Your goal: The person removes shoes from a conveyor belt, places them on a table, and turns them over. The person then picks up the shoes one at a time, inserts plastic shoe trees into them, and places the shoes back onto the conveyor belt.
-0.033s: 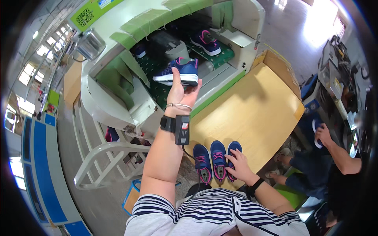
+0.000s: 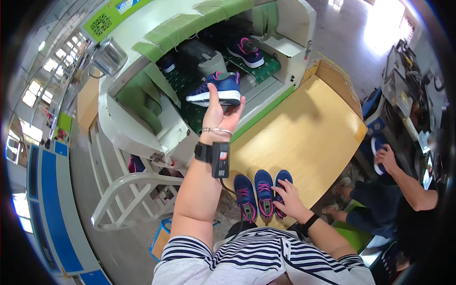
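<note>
My left hand [image 2: 222, 114] reaches up to the machine's opening, closed on a navy sneaker [image 2: 223, 91] with a white sole and pink trim. Its thumb lies along the shoe's side, with the other fingers under the heel. Below, three more sneakers stand side by side on the wooden board's near edge: a left one [image 2: 244, 192], a middle one [image 2: 263, 187] and a right one [image 2: 284, 178]. Across the right one lies my right hand [image 2: 289, 202], fingers spread, its thumb side near the middle shoe. Part of the right shoe is hidden under the fingers.
The pale machine [image 2: 128, 126] has a green perforated belt [image 2: 266, 70] carrying another sneaker [image 2: 246, 52]. Green cloth flaps [image 2: 142, 107] hang at its opening. A metal pot [image 2: 109, 57] stands at left, above a white rail [image 2: 111, 190]. At right, a co-worker's hand [image 2: 387, 159] holds a shoe [image 2: 377, 154].
The co-worker's hand and shoe have shifted slightly up and left. My own hands keep almost the same places, the left still on its sneaker.
</note>
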Tool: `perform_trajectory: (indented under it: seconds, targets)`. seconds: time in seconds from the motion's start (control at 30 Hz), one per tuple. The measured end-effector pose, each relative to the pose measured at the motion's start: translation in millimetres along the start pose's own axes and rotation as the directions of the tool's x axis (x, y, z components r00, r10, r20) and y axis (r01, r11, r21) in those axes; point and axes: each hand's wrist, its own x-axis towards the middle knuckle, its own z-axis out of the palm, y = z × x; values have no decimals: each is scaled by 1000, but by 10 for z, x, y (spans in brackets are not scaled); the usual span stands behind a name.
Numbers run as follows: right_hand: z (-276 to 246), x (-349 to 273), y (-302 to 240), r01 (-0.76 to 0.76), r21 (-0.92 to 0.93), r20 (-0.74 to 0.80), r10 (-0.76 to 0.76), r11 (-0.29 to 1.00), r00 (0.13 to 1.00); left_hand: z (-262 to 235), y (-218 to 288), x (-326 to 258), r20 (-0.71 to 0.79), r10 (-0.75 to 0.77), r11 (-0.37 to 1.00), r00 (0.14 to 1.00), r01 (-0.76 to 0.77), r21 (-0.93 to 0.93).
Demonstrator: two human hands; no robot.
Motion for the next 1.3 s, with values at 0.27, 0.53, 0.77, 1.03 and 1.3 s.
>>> perform_trajectory:
  seconds: [0.27,0.53,0.77,1.03,1.3]
  targets:
    - [87,-90,-6,-51,95,-87,59,994,994,-47,-84,-484,183,-168,982,969,180,-50]
    - [145,-128,11,-62,88,-98,71,994,993,-87,37,-746,308,-338,907,889,395,-145]
    - [133,-116,7,-62,102,-97,72,993,993,-228,0,-773,343,-64,956,937,-41,289]
    - [122,-126,15,-73,104,-81,82,992,993,-201,11,-874,376,241,837,895,-388,386]
    - [130,-133,44,-64,109,-78,73,992,994,-241,-61,-857,421,255,823,871,-424,379]
